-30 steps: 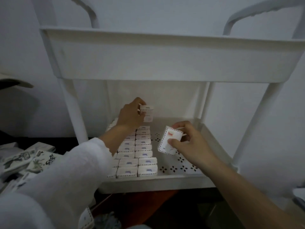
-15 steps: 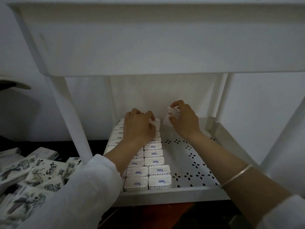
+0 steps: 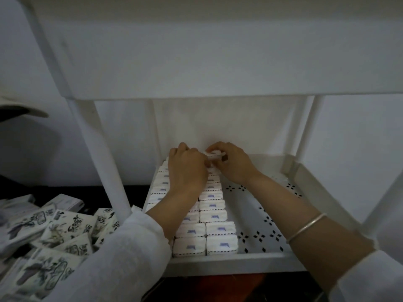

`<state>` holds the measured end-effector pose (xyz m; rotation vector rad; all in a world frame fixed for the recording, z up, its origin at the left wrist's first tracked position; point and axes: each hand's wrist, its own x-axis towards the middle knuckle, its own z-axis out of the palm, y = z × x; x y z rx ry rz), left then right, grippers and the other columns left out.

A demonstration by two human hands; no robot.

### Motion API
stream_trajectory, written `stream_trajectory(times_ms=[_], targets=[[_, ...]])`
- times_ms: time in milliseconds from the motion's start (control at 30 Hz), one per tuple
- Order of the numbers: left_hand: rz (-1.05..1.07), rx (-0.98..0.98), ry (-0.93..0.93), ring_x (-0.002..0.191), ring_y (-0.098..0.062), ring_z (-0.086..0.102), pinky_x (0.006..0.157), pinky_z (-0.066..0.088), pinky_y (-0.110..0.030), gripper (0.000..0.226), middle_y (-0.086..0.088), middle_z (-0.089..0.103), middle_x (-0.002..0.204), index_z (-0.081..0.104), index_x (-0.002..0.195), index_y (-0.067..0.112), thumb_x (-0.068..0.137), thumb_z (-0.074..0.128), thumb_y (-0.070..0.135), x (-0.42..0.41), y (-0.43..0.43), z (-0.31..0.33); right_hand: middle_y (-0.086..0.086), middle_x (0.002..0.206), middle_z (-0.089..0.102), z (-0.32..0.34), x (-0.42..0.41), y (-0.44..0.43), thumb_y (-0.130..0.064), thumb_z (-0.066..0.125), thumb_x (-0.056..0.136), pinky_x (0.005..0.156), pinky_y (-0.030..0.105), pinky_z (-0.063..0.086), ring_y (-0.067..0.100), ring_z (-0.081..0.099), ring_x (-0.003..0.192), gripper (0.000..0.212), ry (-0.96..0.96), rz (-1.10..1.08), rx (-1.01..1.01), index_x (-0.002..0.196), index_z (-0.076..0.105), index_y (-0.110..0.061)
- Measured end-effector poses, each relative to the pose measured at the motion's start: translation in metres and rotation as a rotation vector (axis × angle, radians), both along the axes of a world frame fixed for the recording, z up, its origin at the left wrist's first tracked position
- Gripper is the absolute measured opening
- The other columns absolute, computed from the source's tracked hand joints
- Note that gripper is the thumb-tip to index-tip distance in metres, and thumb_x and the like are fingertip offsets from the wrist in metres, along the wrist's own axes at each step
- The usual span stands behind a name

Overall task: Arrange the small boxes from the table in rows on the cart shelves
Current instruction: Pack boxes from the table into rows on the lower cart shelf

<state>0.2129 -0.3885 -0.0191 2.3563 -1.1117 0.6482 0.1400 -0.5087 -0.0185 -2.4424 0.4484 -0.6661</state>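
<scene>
- Box (image 3: 214, 154) pinched in right hand (image 3: 234, 165), above rows (image 3: 212, 207)
- Left hand (image 3: 187, 171) just beside it, fingers curled over rows; grip cannot be told

Lower shelf (image 3: 239, 261): the left hand (image 3: 187, 168) and its forearm cover most of one row of small boxes (image 3: 212, 207); its fingertips are hidden, so its grasp cannot be told. At the shelf's far end, the right hand (image 3: 233, 164) conceals most of one pinched box (image 3: 214, 154). The print on the boxes is too small to read. Above the shelf, the upper tray (image 3: 218, 62) is cropped; left of the shelf, the patterned packs (image 3: 54, 232) are cropped and blurred.
</scene>
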Motion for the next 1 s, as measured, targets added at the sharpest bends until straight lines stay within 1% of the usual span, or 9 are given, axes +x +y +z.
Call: stream_trajectory(times_ms=[133, 300, 400, 500, 600, 667, 767, 867, 1000], targets=[[0.089, -0.122, 0.071, 0.098, -0.018, 0.051, 0.081, 0.027, -0.029, 0.028, 0.004, 0.069, 0.092, 0.073, 0.091, 0.026, 0.083, 0.056, 0.005, 0.003, 0.002, 0.001, 0.004, 0.122, 0.063, -0.001, 0.003, 0.004, -0.006, 0.046, 0.095, 0.096, 0.036, 0.047, 0.02, 0.059, 0.109, 0.032, 0.07, 0.025, 0.175, 0.118, 0.063, -0.019], [0.166, -0.375, 0.233, 0.095, -0.02, 0.054, 0.077, 0.027, -0.027, 0.035, 0.002, 0.065, 0.095, 0.065, 0.093, 0.019, 0.075, 0.05, -0.007, 0.006, 0.005, 0.002, 0.008, 0.122, 0.061, -0.009, 0.003, 0.003, -0.021, 0.036, 0.104, 0.094, 0.046, 0.051, 0.024, 0.06, 0.108, 0.029, 0.063, -0.026, 0.42, 0.125, 0.055, -0.014], [0.172, -0.386, 0.299, 0.094, -0.02, 0.056, 0.08, 0.036, -0.031, 0.033, 0.001, 0.066, 0.098, 0.065, 0.094, 0.018, 0.077, 0.049, -0.006, 0.008, 0.006, 0.001, 0.011, 0.121, 0.06, -0.016, 0.005, 0.001, -0.027, 0.041, 0.103, 0.095, 0.048, 0.05, 0.026, 0.06, 0.108, 0.03, 0.048, -0.111, 0.503, 0.125, 0.05, -0.009], [0.168, -0.41, 0.328, 0.09, -0.021, 0.059, 0.081, 0.043, -0.036, 0.032, 0.0, 0.066, 0.097, 0.065, 0.093, 0.017, 0.078, 0.048, -0.007, 0.008, 0.006, 0.001, 0.018, 0.112, 0.067, -0.019, 0.008, 0.001, -0.027, 0.048, 0.1, 0.096, 0.048, 0.05, 0.031, 0.064, 0.104, 0.03, 0.089, -0.156, 0.593, 0.11, 0.062, -0.002], [0.118, -0.447, 0.297, 0.086, -0.021, 0.059, 0.08, 0.046, -0.038, 0.033, -0.001, 0.067, 0.094, 0.066, 0.091, 0.016, 0.078, 0.047, -0.009, 0.007, 0.006, 0.003, 0.026, 0.111, 0.066, -0.018, 0.007, 0.003, -0.027, 0.053, 0.097, 0.095, 0.052, 0.05, 0.039, 0.064, 0.105, 0.041, 0.066, -0.176, 0.706, 0.112, 0.06, 0.01], [0.065, -0.419, 0.238, 0.087, -0.021, 0.059, 0.082, 0.043, -0.033, 0.035, 0.0, 0.066, 0.093, 0.066, 0.091, 0.017, 0.079, 0.047, -0.009, 0.006, 0.004, 0.004, 0.024, 0.109, 0.068, -0.016, 0.005, 0.004, -0.029, 0.054, 0.096, 0.094, 0.051, 0.052, 0.036, 0.065, 0.103, 0.039, 0.062, -0.174, 0.724, 0.11, 0.061, 0.007], [0.021, -0.307, 0.138, 0.092, -0.018, 0.057, 0.084, 0.032, -0.025, 0.034, 0.001, 0.066, 0.097, 0.065, 0.093, 0.02, 0.082, 0.047, -0.006, 0.001, 0.005, 0.008, 0.01, 0.11, 0.069, -0.009, -0.001, 0.008, -0.031, 0.051, 0.098, 0.093, 0.044, 0.053, 0.024, 0.066, 0.099, 0.028, 0.077, -0.158, 0.655, 0.105, 0.065, -0.009], [-0.053, -0.271, 0.158, 0.094, -0.017, 0.057, 0.088, 0.039, -0.028, 0.033, 0.001, 0.065, 0.101, 0.064, 0.092, 0.022, 0.085, 0.044, -0.004, -0.013, 0.009, 0.026, 0.005, 0.122, 0.059, 0.004, -0.02, 0.014, -0.035, 0.048, 0.097, 0.095, 0.037, 0.049, 0.023, 0.058, 0.109, 0.04, 0.11, -0.235, 0.43, 0.13, 0.049, -0.011], [-0.226, -0.124, 0.3, 0.093, -0.014, 0.059, 0.08, 0.044, -0.025, 0.033, 0.005, 0.065, 0.105, 0.065, 0.091, 0.023, 0.087, 0.042, 0.001, -0.053, 0.025, 0.059, 0.0, 0.121, 0.062, 0.028, -0.077, 0.034, -0.024, 0.048, 0.097, 0.084, 0.023, 0.044, 0.015, 0.058, 0.103, 0.027, 0.118, -0.179, 0.135, 0.122, 0.058, -0.017]])
